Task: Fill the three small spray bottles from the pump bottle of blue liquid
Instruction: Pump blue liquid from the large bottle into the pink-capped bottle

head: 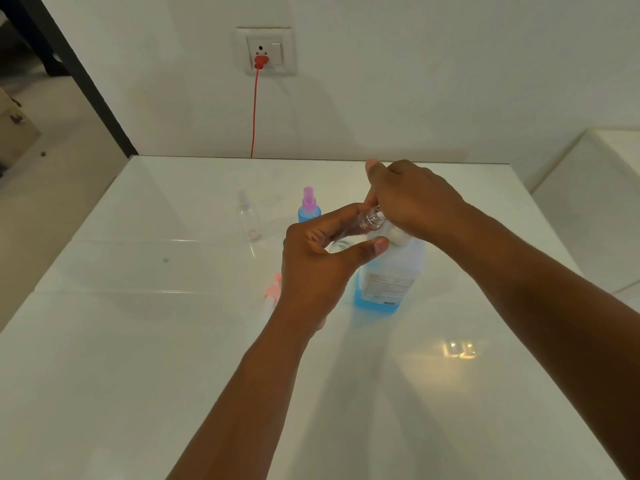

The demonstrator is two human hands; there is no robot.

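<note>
Now left hand [320,268] tilts open spray bottle [367,221] under right hand [412,199]

pump head [393,233] (under right hand [412,199]) hidden

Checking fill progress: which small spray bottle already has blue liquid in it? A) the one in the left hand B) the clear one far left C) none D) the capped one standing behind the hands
D: the pink-capped bottle standing behind the hands shows blue inside, while the bottle in the left hand and the far-left bottle look clear.
</note>
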